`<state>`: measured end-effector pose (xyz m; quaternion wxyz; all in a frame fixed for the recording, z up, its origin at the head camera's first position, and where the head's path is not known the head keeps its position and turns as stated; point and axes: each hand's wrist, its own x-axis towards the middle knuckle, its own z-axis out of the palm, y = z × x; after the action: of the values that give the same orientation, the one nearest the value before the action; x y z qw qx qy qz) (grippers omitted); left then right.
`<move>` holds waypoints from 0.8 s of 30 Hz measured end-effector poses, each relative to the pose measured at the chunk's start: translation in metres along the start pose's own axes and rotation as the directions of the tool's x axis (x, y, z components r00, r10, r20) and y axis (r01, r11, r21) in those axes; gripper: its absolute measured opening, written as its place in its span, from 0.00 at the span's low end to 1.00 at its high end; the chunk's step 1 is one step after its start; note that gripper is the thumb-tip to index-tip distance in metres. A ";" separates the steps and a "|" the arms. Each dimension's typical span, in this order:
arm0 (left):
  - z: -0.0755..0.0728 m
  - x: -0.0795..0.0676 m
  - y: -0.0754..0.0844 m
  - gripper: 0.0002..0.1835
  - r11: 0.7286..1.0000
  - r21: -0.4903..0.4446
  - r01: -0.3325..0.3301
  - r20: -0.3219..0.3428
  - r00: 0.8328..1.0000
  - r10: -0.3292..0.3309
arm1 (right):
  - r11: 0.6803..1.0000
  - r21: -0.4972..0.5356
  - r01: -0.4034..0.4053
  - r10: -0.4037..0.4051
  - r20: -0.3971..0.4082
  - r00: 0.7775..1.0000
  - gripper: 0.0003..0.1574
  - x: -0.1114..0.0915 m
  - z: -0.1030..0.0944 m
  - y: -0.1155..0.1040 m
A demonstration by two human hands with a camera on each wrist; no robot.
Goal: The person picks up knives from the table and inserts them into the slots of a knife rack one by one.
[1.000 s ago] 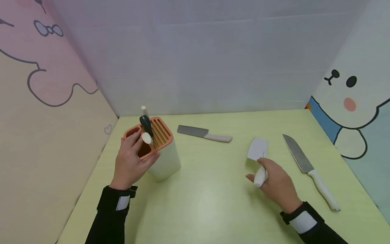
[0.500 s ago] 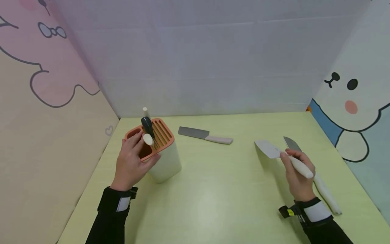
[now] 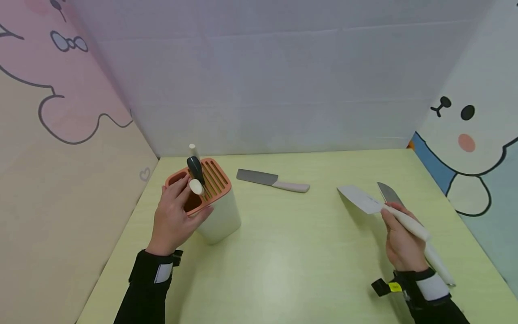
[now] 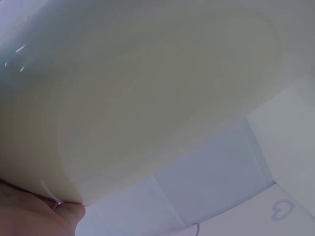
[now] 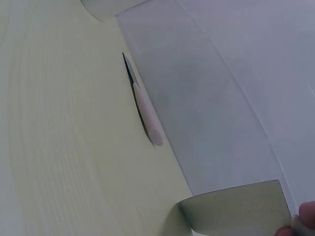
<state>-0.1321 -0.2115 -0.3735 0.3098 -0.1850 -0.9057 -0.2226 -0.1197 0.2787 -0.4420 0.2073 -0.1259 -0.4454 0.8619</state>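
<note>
My left hand (image 3: 171, 220) grips the top of a white knife block (image 3: 222, 220) with an orange slotted lid, fingers over the rim, thumb on the near edge. Its pale side wall (image 4: 147, 108) fills most of the left wrist view. A black handle (image 3: 195, 168) and two white ones stick up from it. At the right, my right hand (image 3: 404, 245) holds a cleaver by its white handle (image 3: 408, 222), above the table. The broad blade (image 3: 358, 198) points to the far left; in the right wrist view the cleaver blade (image 5: 236, 209) shows beside my fingertips (image 5: 307, 214).
A cleaver-shaped knife (image 3: 259, 177) with a pale handle lies near the back of the light yellow table (image 3: 283, 261). Another white-handled knife (image 3: 439, 265) lies at the right, partly hidden behind my right hand. Walls with cartoon drawings stand around the table.
My right hand has moved right with the cleaver and turned, so the handle now slants to the lower right. It now overlaps the right-hand knife. My left hand stays on the knife block.
</note>
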 end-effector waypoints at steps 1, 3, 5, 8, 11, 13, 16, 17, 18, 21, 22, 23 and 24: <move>0.000 0.000 0.000 0.43 1.000 0.000 0.000 -0.001 1.000 0.000 | 0.999 0.035 -0.022 0.022 -0.008 1.000 0.21 0.000 -0.001 0.000; 0.001 0.000 -0.001 0.43 1.000 -0.003 -0.002 -0.005 1.000 0.002 | 0.997 0.069 -0.041 0.043 -0.020 0.999 0.22 0.003 -0.005 0.003; 0.001 -0.001 -0.001 0.43 1.000 -0.006 -0.004 -0.010 1.000 0.004 | 0.997 0.073 -0.030 0.032 -0.027 0.999 0.23 0.008 -0.012 0.009; 0.001 -0.001 -0.001 0.43 1.000 -0.006 -0.001 -0.010 1.000 0.001 | 0.996 0.081 0.024 -0.021 -0.035 0.999 0.24 0.020 -0.027 0.023; 0.002 -0.002 -0.001 0.44 1.000 -0.003 0.008 -0.003 1.000 -0.008 | 0.993 0.089 0.077 -0.073 -0.052 0.996 0.25 0.024 -0.032 0.027; 0.002 -0.002 -0.001 0.44 1.000 -0.001 0.010 -0.001 1.000 -0.010 | 0.990 0.105 0.092 -0.086 -0.064 0.994 0.25 0.021 -0.025 0.022; 0.002 -0.002 -0.001 0.44 1.000 -0.002 0.002 -0.007 1.000 -0.002 | 0.990 0.087 0.114 -0.108 -0.072 0.992 0.25 0.011 -0.007 0.009; 0.002 -0.001 -0.001 0.44 1.000 -0.001 -0.002 -0.009 1.000 0.002 | 0.988 0.078 0.133 -0.130 -0.044 0.991 0.26 0.010 -0.003 0.007; 0.001 -0.001 -0.001 0.44 1.000 -0.001 -0.005 -0.012 1.000 0.005 | 0.987 0.081 0.135 -0.133 -0.034 0.991 0.26 0.008 0.003 0.003; 0.001 -0.001 -0.001 0.44 1.000 -0.003 -0.009 -0.016 1.000 0.009 | 0.988 0.066 0.140 -0.140 -0.011 0.990 0.27 0.002 0.021 -0.009; 0.001 -0.001 -0.001 0.44 1.000 -0.003 -0.010 -0.015 1.000 0.009 | 0.987 0.068 0.143 -0.144 0.006 0.990 0.27 0.001 0.027 -0.012; 0.001 0.000 0.000 0.44 1.000 -0.002 -0.009 -0.013 1.000 0.009 | 0.987 0.064 0.150 -0.152 0.026 0.988 0.27 0.001 0.032 -0.015; 0.000 0.000 0.000 0.44 1.000 -0.002 -0.008 -0.012 1.000 0.008 | 0.988 0.062 0.142 -0.144 0.031 0.989 0.27 -0.002 0.040 -0.020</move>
<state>-0.1320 -0.2114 -0.3740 0.3162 -0.1877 -0.9027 -0.2233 -0.1294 0.2598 -0.4033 0.2644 -0.0719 -0.4309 0.8598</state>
